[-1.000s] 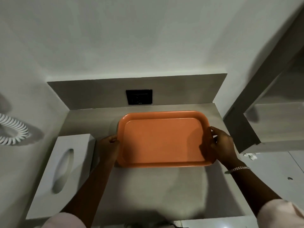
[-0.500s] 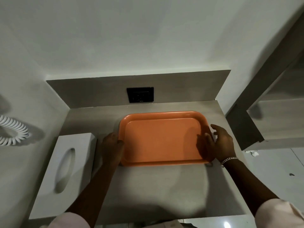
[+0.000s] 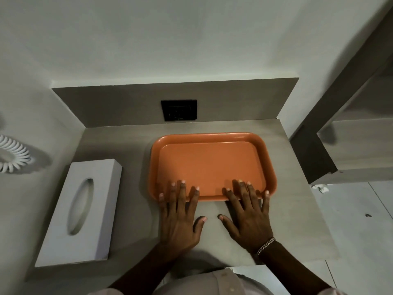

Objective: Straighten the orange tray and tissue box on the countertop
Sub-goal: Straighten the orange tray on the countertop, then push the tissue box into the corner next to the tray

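Observation:
The orange tray (image 3: 212, 165) lies flat on the grey countertop (image 3: 119, 141), towards the back right, roughly square to the back wall. My left hand (image 3: 180, 216) and my right hand (image 3: 247, 216) rest flat on the counter with fingers spread, fingertips lying over the tray's near rim. Neither hand grips anything. The white tissue box (image 3: 81, 211) with an oval slot sits at the left, slightly angled, apart from both hands.
A black wall socket (image 3: 179, 110) sits in the backsplash behind the tray. A white coiled cord (image 3: 12, 154) hangs on the left wall. A grey shelf unit (image 3: 348, 133) stands to the right, with white floor tiles (image 3: 357, 220) below it.
Both hands left the tray's left and right sides and now lie flat at its near edge. The tray sits about where it was.

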### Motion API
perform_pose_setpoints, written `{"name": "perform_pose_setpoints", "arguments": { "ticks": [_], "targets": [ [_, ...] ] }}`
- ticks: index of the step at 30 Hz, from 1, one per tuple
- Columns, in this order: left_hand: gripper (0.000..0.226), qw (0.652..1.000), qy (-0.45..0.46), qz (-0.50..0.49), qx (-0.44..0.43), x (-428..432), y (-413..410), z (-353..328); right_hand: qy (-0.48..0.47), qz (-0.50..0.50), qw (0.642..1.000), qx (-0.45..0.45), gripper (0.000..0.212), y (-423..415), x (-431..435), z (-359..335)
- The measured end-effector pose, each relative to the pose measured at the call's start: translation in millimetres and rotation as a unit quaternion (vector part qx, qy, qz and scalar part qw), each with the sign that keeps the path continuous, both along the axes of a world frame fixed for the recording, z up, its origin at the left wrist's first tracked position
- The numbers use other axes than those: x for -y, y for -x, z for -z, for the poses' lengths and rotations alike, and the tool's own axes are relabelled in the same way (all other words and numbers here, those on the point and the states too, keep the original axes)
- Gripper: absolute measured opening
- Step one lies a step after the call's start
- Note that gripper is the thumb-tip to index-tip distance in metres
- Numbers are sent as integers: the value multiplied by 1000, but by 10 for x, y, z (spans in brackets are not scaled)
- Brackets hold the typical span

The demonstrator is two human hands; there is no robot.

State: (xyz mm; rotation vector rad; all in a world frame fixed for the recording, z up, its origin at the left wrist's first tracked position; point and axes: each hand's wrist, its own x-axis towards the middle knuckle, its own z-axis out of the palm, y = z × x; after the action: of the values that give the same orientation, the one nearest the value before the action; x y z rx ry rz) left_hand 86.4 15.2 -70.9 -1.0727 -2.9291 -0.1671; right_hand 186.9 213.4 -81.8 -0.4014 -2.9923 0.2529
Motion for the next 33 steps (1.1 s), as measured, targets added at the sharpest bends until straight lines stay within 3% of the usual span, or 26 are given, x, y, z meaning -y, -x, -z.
{"name": "perform_pose_setpoints", "arguments": {
  "ticks": [26,33],
  "targets": [
    [81,1000,-7,-13,13,-231,684,-53,22,35,998,40,79,694,-247,-128],
    [82,992,-102,-72,4,192,623,-232,110,-74,991,-26,79,685,204,-326]
  ]
}}
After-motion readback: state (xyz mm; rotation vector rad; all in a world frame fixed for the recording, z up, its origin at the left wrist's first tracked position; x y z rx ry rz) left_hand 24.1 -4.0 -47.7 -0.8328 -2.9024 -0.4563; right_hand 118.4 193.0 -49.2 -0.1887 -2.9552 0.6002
